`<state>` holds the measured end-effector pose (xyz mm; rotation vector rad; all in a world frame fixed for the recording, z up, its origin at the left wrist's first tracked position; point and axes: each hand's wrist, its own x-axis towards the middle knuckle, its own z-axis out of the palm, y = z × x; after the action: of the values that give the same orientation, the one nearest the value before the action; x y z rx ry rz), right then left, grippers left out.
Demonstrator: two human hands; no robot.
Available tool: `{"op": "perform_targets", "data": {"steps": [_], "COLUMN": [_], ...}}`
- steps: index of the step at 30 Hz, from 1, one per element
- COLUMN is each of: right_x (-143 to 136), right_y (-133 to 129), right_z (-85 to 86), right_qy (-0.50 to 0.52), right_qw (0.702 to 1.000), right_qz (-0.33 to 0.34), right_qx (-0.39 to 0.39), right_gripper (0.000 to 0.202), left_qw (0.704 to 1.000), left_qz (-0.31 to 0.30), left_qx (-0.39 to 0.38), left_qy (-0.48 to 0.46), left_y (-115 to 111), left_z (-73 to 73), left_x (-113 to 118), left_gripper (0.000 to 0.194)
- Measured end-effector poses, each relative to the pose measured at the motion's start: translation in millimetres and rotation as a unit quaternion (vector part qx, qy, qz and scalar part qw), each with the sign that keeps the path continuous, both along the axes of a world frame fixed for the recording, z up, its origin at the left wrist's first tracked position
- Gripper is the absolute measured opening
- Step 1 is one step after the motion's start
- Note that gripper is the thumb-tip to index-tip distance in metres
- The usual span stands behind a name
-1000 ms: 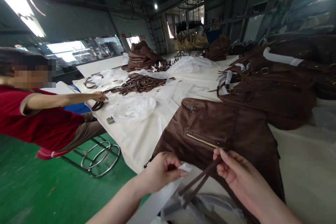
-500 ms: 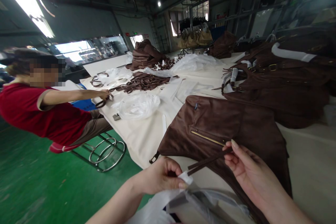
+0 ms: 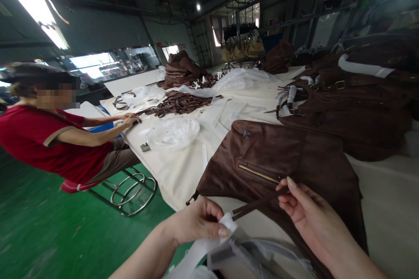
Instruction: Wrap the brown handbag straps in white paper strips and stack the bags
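My left hand (image 3: 202,222) pinches a white plastic wrapping (image 3: 230,223) around the near end of thin dark-brown leather straps (image 3: 250,205). The far end of those straps is held between the thumb and fingers of my right hand (image 3: 303,202). More of the clear wrapping hangs below my left hand at the bottom edge. Just beyond my hands a brown leather bag (image 3: 281,148) lies flat on the table, with a gold zipper (image 3: 258,172) on its front. My right hand is over the bag's near part, close to the zipper's end.
On the left a co-worker in a red shirt (image 3: 49,144) sits at the cloth-covered table (image 3: 170,174). Crumpled clear plastic (image 3: 173,133), a heap of brown straps (image 3: 180,103) and a pile of brown leather (image 3: 183,69) lie farther back. Brown bags (image 3: 353,117) fill the right side.
The co-worker's hands have come together at the table edge. My hands have barely moved; the wrapping in my left hand is shifted slightly left.
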<state>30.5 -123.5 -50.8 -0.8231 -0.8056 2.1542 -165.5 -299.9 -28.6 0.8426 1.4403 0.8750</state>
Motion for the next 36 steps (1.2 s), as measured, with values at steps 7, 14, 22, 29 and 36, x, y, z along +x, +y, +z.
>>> {"op": "perform_targets", "data": {"steps": [7, 14, 22, 29, 36], "right_x": [0, 0, 0, 0, -1], "right_y": [-3, 0, 0, 1, -1], "right_z": [-1.4, -5.7, -5.7, -7.0, -6.9], "right_qy": [-0.005, -0.027, -0.035, -0.036, -0.039], "right_qw": [0.999, 1.000, 0.999, 0.999, 0.999], "right_qz": [0.023, 0.004, 0.013, 0.002, 0.018], "right_qx": [0.031, 0.012, 0.015, 0.006, 0.027], "right_gripper": [0.026, 0.027, 0.029, 0.030, 0.031], "left_qw": [1.000, 0.993, 0.986, 0.986, 0.971], "left_qz": [0.030, -0.068, -0.073, -0.056, -0.107], "left_qx": [-0.003, 0.053, 0.079, 0.074, 0.090], "left_qy": [0.000, 0.086, 0.131, 0.137, 0.196], "left_y": [5, 15, 16, 12, 23], "left_z": [-1.0, 13.7, 15.5, 14.4, 22.3], "left_x": [1, 6, 9, 8, 7], "left_gripper": [0.045, 0.041, 0.042, 0.041, 0.046]}}
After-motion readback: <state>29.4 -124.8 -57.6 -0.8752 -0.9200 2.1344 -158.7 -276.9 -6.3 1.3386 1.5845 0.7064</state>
